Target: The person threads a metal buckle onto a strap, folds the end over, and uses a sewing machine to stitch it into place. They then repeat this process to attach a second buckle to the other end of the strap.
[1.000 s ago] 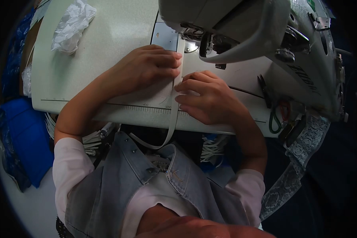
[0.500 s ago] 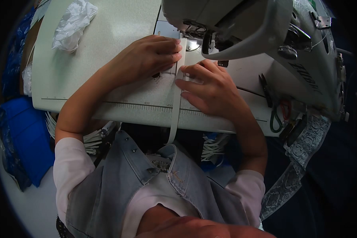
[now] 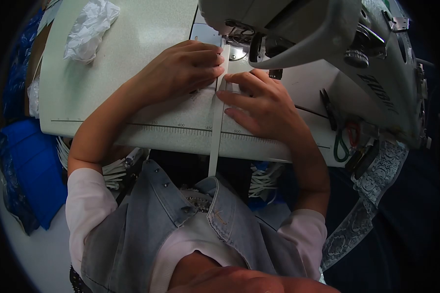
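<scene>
Blue fabric [image 3: 34, 166] is lying at the far left, below the edge of the pale worktop [image 3: 132, 63], and we are noting a crumpled white sheet [image 3: 90, 29] sitting near the worktop's far left corner. Under the worktop edge, a bundle of white strips [image 3: 113, 172] is hanging beside the left forearm.

Moving right, we are finding the left hand [image 3: 181, 68] lying palm down on the worktop. Its grip is open and closing round nothing: the fingers are stretching out flat, and their tips are pressing against the left edge of the white strip [image 3: 214, 141]. This strip is running from the person's lap up over the worktop edge, across the printed ruler scale [image 3: 181, 126], and between the two hands to the foot of the sewing machine [image 3: 303, 29].

The right hand [image 3: 261, 105] is resting just to the right. Its grip is likewise open and flat, with the fingertips bearing down on the strip's right edge, close to the left fingertips.

Further right, we are seeing green-handled scissors [image 3: 340, 146] lying on the worktop beside the machine, and a band of patterned lace [image 3: 376, 171] hanging off the right edge.
</scene>
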The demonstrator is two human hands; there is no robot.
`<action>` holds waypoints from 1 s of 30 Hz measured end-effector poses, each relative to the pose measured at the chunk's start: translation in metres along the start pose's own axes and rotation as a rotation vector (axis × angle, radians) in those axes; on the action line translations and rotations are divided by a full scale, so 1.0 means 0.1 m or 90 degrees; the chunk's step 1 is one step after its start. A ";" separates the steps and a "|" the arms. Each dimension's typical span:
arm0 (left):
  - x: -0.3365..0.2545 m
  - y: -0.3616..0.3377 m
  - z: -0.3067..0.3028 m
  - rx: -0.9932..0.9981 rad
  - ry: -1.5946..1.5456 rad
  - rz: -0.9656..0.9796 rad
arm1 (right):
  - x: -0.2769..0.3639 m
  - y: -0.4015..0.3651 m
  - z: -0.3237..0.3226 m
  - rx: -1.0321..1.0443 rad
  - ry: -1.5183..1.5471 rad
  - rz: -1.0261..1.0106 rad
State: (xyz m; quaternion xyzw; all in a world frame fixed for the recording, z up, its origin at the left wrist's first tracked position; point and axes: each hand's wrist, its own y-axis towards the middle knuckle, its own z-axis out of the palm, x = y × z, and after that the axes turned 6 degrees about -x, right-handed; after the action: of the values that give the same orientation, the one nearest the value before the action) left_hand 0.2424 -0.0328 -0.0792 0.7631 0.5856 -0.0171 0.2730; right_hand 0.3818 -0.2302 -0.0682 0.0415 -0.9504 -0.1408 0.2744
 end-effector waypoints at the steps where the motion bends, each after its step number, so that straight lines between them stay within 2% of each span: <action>1: 0.00 0.00 0.00 -0.010 0.007 0.023 | 0.00 0.00 0.00 0.005 0.004 -0.002; 2: -0.01 0.00 0.00 -0.009 0.008 0.022 | 0.00 0.00 0.00 0.005 0.005 -0.002; 4: -0.01 0.00 0.00 0.008 -0.055 -0.065 | 0.01 -0.01 0.01 -0.004 0.005 -0.011; 7: 0.01 0.01 0.03 -0.027 -0.062 -0.085 | 0.03 0.00 0.00 0.021 0.017 -0.002; 10: 0.00 0.03 0.06 -0.068 0.023 -0.044 | 0.02 0.00 0.00 0.016 0.016 -0.003; 13: 0.01 0.03 0.01 -0.045 0.009 0.019 | 0.00 -0.01 0.00 0.012 0.019 -0.006; 14: 0.01 0.02 -0.01 -0.045 0.009 0.019 | 0.01 -0.01 0.00 0.012 0.019 -0.006; 16: 0.01 -0.01 -0.05 0.036 -0.038 0.010 | 0.02 0.00 -0.01 0.017 0.019 -0.006; 20: 0.01 0.02 -0.02 0.022 -0.014 -0.006 | 0.01 0.00 -0.01 0.013 0.016 -0.011; 22: 0.02 0.03 0.04 -0.065 0.020 -0.036 | 0.01 -0.01 0.00 0.009 0.037 0.009; 26: -0.01 0.05 0.04 -0.074 0.056 -0.061 | -0.01 0.00 0.01 0.003 0.051 0.018; 30: -0.01 0.00 0.01 -0.030 0.015 0.001 | -0.02 -0.01 0.01 0.000 0.053 0.030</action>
State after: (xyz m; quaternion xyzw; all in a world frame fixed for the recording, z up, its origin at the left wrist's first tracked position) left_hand 0.2427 -0.0341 -0.0797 0.7572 0.5882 0.0063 0.2839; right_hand 0.3830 -0.2306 -0.0703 0.0252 -0.9388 -0.1326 0.3168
